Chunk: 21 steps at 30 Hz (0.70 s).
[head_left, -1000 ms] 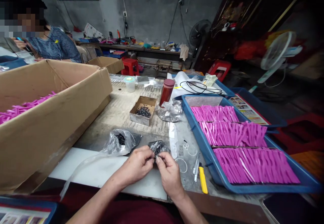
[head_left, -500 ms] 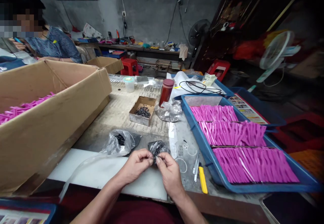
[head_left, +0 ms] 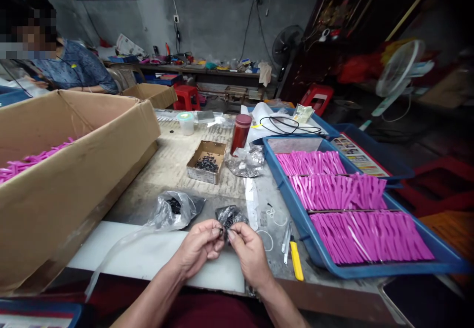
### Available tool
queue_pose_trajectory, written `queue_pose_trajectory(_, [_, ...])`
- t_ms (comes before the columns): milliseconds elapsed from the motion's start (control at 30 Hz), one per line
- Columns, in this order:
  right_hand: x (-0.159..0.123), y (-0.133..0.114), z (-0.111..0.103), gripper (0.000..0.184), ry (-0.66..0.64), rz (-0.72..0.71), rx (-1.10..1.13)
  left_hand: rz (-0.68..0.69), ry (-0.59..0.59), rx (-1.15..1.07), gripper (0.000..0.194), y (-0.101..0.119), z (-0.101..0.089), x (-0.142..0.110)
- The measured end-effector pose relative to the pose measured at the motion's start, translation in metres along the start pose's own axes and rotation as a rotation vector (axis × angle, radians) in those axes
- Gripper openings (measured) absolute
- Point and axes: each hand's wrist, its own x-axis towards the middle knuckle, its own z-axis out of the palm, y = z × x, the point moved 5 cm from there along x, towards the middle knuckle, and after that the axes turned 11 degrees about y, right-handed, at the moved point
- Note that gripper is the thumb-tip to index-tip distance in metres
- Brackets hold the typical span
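Note:
My left hand [head_left: 203,245] and my right hand [head_left: 249,253] meet fingertip to fingertip above the near edge of the table. Both are closed in a pinch around something small and dark, too little to name. Just behind the fingers lies a plastic bag of small black parts [head_left: 231,215]. A second clear bag [head_left: 167,211], with black pieces inside, sits to the left of my hands. Under my left wrist is a white sheet [head_left: 129,249]. To the right of my right hand rest a yellow-handled tool [head_left: 296,261] and a white elastic loop [head_left: 265,240].
A large cardboard box [head_left: 92,170] holding pink pieces stands at left. On the right, a blue tray [head_left: 296,209] carries rows of pink pieces [head_left: 370,236]. Farther back are a small box of dark screws [head_left: 206,164] and a red jar [head_left: 240,133]. Another person [head_left: 74,66] sits back left.
My left fingers have loosened and turned a little, showing a dark bit at the fingertips. My right hand stays nearly in place. The whole view has shifted slightly.

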Motion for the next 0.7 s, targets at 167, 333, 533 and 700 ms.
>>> queue_pose_trajectory(167, [0.0007,0.0021,-0.0002,0.016,-0.019,0.003,-0.012,-0.036,-0.015,-0.040,0.009,-0.0025,0.0005,0.0003])
queue_pose_trajectory(333, [-0.0001,0.0022,0.0001,0.016,-0.014,-0.001,-0.003,-0.040,-0.032,-0.043,0.009,-0.0039,0.0009,0.0006])
queue_pose_trajectory(533, [-0.0015,0.0013,-0.0006,0.016,-0.003,-0.017,-0.029,-0.030,-0.027,-0.016,0.010,-0.0045,0.0002,0.0004])
queue_pose_trajectory(700, [-0.0022,-0.0003,-0.0011,0.016,0.006,-0.021,-0.050,-0.029,-0.027,-0.005,0.010,-0.0053,-0.0001,-0.0005])
